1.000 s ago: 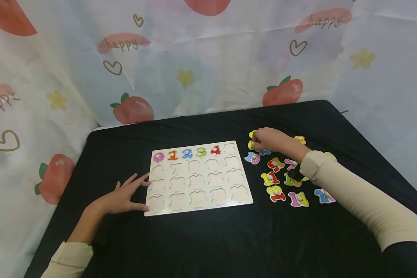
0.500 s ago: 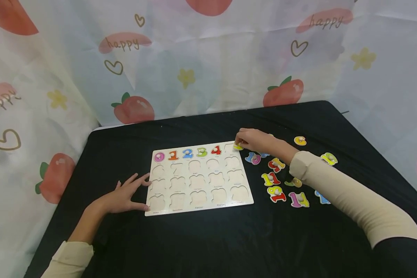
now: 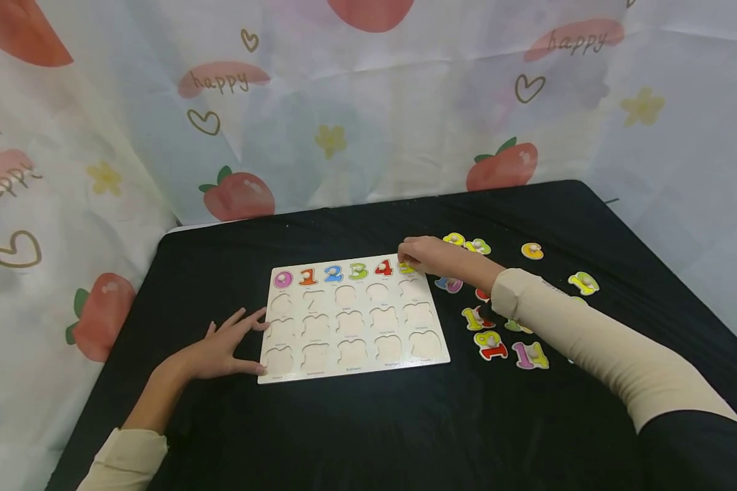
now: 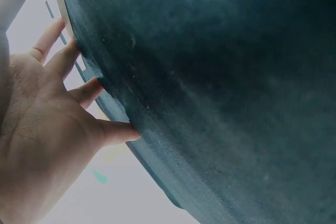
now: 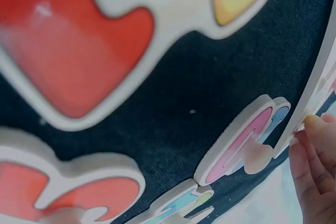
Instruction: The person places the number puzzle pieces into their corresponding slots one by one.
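Our left hand [image 3: 218, 349] touches the number board [image 3: 297, 354]; our right hand [image 3: 428, 254] pinches a yellow piece [image 3: 408, 269].
The left is spread, relaxed, at the board's left edge. The yellow piece is at the far row's right-end recess, beside the red 4 [image 3: 383, 267]; we cannot tell if it is seated. Patterned cloth [image 3: 399, 136] hangs behind.

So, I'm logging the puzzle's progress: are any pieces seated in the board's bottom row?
No, in the head view the board shows only bare recesses along its bottom row.
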Tool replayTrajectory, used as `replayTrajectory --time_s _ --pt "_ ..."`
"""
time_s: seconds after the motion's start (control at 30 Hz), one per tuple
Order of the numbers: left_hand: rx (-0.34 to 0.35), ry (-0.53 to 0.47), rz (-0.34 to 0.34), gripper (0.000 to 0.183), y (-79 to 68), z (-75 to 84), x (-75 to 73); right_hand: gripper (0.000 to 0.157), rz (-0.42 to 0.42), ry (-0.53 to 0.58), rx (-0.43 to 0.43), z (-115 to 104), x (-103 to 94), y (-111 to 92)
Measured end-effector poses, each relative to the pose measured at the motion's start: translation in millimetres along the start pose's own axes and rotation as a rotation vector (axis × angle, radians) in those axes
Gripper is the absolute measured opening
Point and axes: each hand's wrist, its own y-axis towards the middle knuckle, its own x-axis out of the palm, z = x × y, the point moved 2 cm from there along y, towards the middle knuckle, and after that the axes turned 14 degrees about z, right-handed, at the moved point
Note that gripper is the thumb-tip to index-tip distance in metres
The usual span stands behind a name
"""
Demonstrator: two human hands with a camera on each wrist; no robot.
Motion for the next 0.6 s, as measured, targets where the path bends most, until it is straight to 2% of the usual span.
replayTrajectory --time_s 0.17,0.33,0.43,0.6 --pt "0.001 0.009 0.002 0.084 0.0 0.9 0.7 0.014 -0.006 0.000 0.013 2.5 -5.3 -6.2" --pt "0.004 0.008 0.007 0.086 1.1 0.8 0.8 0.018 -0.002 -0.076 0.057 15.1 -26.4 -19.6" --pt "0.000 0.006 0.004 0.086 1.1 0.6 1.0 0.017 -0.019 -0.159 0.122 30.1 -44.0 -31.6" --pt "-0.002 -0.003 0.002 0.086 0.6 0.1 0.5 0.010 -0.064 -0.314 0.301 62.1 -72.1 -62.2"
